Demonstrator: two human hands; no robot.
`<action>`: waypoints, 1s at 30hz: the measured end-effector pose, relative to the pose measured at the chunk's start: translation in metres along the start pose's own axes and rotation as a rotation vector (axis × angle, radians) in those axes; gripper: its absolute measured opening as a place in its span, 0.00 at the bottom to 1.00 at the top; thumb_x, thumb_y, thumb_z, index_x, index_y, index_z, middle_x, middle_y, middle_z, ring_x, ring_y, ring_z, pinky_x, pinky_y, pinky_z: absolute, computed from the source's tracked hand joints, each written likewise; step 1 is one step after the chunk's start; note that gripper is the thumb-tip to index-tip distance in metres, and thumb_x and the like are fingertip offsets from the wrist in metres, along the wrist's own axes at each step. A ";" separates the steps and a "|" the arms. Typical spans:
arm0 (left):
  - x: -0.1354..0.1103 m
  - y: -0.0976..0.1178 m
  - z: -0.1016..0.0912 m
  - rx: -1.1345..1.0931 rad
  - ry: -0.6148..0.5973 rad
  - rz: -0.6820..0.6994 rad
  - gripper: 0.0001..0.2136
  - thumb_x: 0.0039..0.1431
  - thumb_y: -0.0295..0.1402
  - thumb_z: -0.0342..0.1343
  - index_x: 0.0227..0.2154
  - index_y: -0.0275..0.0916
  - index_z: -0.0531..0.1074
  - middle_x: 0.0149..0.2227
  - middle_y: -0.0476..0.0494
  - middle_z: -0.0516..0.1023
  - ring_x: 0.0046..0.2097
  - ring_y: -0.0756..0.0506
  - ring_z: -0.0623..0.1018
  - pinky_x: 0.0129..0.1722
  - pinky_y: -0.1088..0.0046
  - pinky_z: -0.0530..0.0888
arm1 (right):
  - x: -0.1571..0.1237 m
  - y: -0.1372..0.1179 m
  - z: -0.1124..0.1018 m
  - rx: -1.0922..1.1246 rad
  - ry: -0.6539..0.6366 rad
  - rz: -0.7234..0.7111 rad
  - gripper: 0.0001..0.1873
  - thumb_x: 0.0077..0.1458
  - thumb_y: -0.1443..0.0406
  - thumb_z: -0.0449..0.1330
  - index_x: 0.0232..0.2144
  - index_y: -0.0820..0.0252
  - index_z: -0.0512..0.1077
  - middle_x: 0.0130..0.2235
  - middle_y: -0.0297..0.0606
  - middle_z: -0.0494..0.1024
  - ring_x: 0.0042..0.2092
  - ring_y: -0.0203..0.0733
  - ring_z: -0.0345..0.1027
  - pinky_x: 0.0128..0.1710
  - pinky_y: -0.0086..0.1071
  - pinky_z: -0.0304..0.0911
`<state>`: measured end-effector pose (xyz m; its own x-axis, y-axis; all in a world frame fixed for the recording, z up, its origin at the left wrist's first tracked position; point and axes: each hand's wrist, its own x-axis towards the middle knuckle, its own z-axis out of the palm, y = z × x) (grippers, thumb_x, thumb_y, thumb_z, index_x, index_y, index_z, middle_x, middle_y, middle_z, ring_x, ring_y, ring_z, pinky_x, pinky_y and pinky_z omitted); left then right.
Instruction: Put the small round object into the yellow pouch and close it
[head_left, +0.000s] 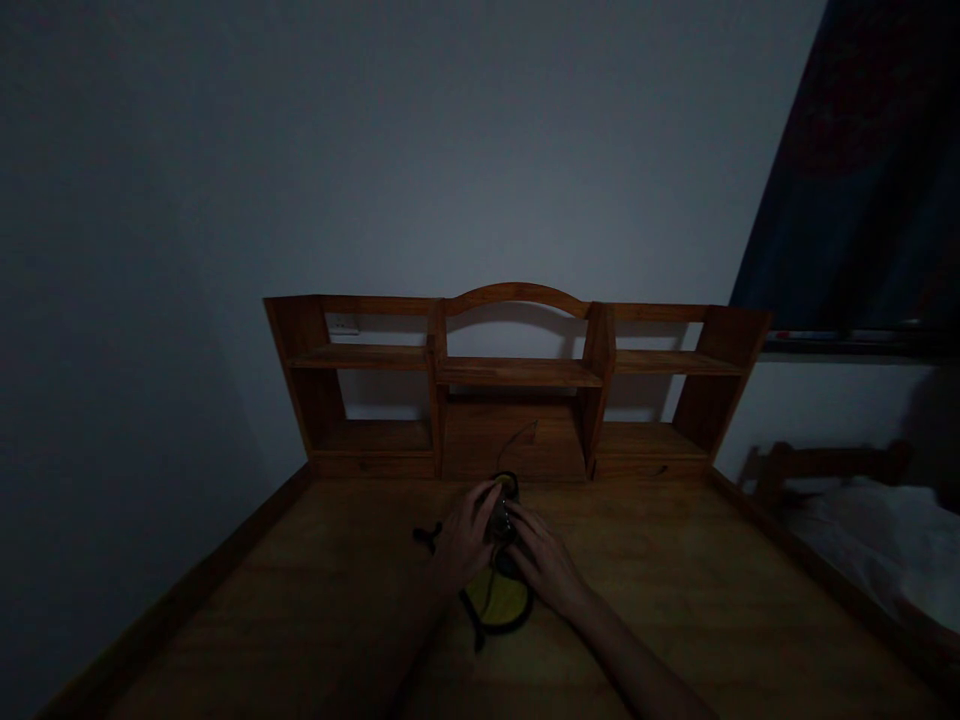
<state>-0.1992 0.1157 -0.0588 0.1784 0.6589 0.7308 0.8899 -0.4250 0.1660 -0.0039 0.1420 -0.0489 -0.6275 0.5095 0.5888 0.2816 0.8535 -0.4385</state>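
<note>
A small dark object with a row of shiny specks [504, 522] is held between my two hands; the dim light hides its exact kind. My left hand [463, 540] closes on it from the left, fingers bent over its upper side. From the right, the fingers of my right hand [546, 562] press against it. Under and around my hands lies a flat yellow item with a thick black edge [506, 600], and black knobbed ends [426, 536] stick out from it on the left. A thin dark cord [517, 434] rises beyond my fingers.
The wooden desk top [660, 600] has raised side edges. A wooden shelf unit [517, 372] stands at its back, against the wall. Off to the right are a dark curtain [862, 180] and white bedding [862, 530]. A wall socket [343, 324] shows through the left shelf.
</note>
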 end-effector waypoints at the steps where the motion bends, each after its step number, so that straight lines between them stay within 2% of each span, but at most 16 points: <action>1: 0.000 0.000 0.000 0.001 -0.005 0.005 0.36 0.57 0.25 0.52 0.67 0.45 0.45 0.62 0.36 0.59 0.62 0.38 0.65 0.57 0.58 0.70 | 0.000 0.001 0.001 0.005 0.003 -0.006 0.26 0.62 0.69 0.53 0.62 0.51 0.59 0.63 0.41 0.61 0.63 0.47 0.55 0.62 0.46 0.56; 7: 0.000 0.000 0.000 0.012 0.022 0.015 0.35 0.57 0.25 0.52 0.66 0.45 0.46 0.62 0.36 0.59 0.62 0.38 0.65 0.56 0.56 0.70 | 0.000 0.002 0.001 0.088 0.043 -0.022 0.24 0.61 0.70 0.54 0.59 0.53 0.64 0.57 0.43 0.70 0.58 0.48 0.62 0.58 0.46 0.60; 10: -0.001 0.000 0.001 0.029 -0.001 0.015 0.35 0.58 0.25 0.51 0.66 0.46 0.46 0.62 0.36 0.59 0.62 0.38 0.64 0.57 0.55 0.70 | 0.003 0.001 0.004 0.244 0.069 0.069 0.17 0.58 0.70 0.56 0.50 0.54 0.72 0.49 0.42 0.75 0.52 0.48 0.67 0.54 0.44 0.63; 12: -0.003 -0.001 0.001 0.047 -0.017 0.027 0.35 0.58 0.24 0.51 0.66 0.46 0.46 0.62 0.36 0.59 0.62 0.37 0.64 0.57 0.54 0.69 | 0.004 0.003 0.009 0.433 0.104 0.171 0.13 0.55 0.70 0.59 0.43 0.56 0.76 0.45 0.41 0.77 0.49 0.48 0.69 0.51 0.44 0.65; 15: -0.004 -0.004 0.002 0.063 -0.022 0.069 0.35 0.58 0.23 0.50 0.66 0.45 0.46 0.63 0.35 0.59 0.63 0.37 0.63 0.57 0.54 0.69 | 0.005 0.011 0.015 0.666 0.132 0.285 0.11 0.49 0.67 0.63 0.38 0.57 0.78 0.41 0.40 0.79 0.44 0.48 0.73 0.46 0.42 0.68; 18: -0.003 -0.003 0.002 0.029 -0.014 0.081 0.34 0.58 0.24 0.50 0.66 0.44 0.47 0.62 0.36 0.60 0.63 0.38 0.63 0.58 0.55 0.68 | 0.005 0.022 0.017 0.722 0.139 0.310 0.10 0.46 0.64 0.65 0.35 0.59 0.78 0.36 0.39 0.80 0.39 0.48 0.74 0.41 0.40 0.70; 22: 0.004 0.007 0.005 -0.104 0.071 -0.079 0.32 0.56 0.28 0.56 0.63 0.43 0.54 0.61 0.37 0.62 0.62 0.39 0.65 0.59 0.55 0.68 | 0.005 0.030 0.014 0.755 0.164 0.338 0.12 0.43 0.62 0.67 0.33 0.59 0.78 0.34 0.37 0.80 0.37 0.47 0.75 0.39 0.37 0.70; 25: 0.010 0.014 0.008 -0.231 0.139 -0.234 0.31 0.53 0.29 0.60 0.60 0.43 0.58 0.59 0.38 0.65 0.59 0.39 0.68 0.58 0.55 0.69 | 0.005 0.032 0.014 0.747 0.188 0.358 0.13 0.47 0.61 0.65 0.37 0.59 0.77 0.37 0.38 0.80 0.39 0.46 0.74 0.39 0.36 0.70; 30: 0.015 0.015 0.010 -0.414 0.142 -0.312 0.34 0.46 0.29 0.64 0.58 0.41 0.59 0.57 0.37 0.67 0.58 0.38 0.69 0.58 0.54 0.69 | 0.005 0.032 0.012 0.669 0.235 0.373 0.13 0.54 0.60 0.60 0.38 0.61 0.77 0.36 0.39 0.80 0.37 0.45 0.74 0.36 0.34 0.70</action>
<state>-0.1787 0.1253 -0.0522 -0.1526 0.7148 0.6825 0.6465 -0.4501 0.6160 -0.0069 0.1703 -0.0687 -0.3874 0.8215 0.4185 -0.0991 0.4142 -0.9048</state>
